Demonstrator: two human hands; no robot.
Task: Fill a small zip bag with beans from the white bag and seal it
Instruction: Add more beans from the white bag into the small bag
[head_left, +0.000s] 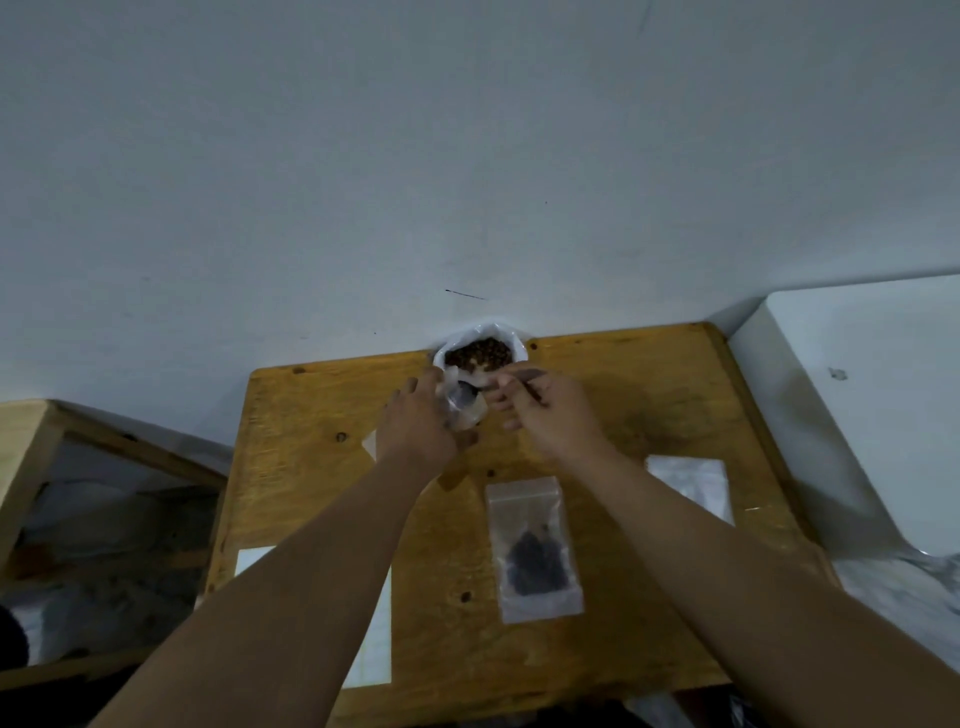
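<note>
white bag (480, 347): open, beans (478, 354) showing, at the table's (623, 395) far edge against the wall
left hand (415, 421): curled around a small zip bag (462, 405), holding its mouth open just in front of the white bag
right hand (545, 410): pinching a spoon (511, 382), bowl at the zip bag's mouth
done: one filled bag (537, 551) lies flat nearer the person; seal state unclear
left: finish filling, press the zip shut
spare: empty bags (691, 480) to the right of the filled one

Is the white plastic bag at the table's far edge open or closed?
Open: the white plastic bag has its rim spread wide, exposing brown beans inside.
</note>
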